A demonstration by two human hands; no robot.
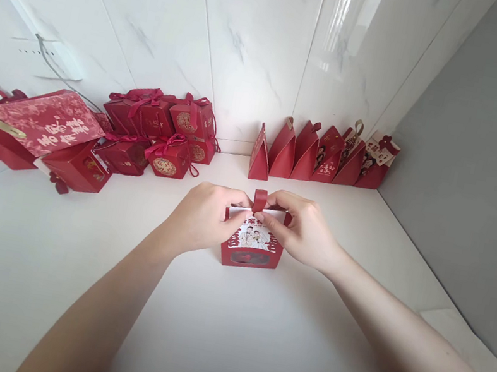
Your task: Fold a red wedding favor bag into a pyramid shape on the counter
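At the table's middle, the left hand (204,217) and right hand (301,229) pinch the upright red box's (251,250) top flaps from either side.

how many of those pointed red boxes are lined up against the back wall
6, in one row on the counter right of centre: the leftmost, then, and the rightmost by the grey wall. They overlap, so another could be hidden.
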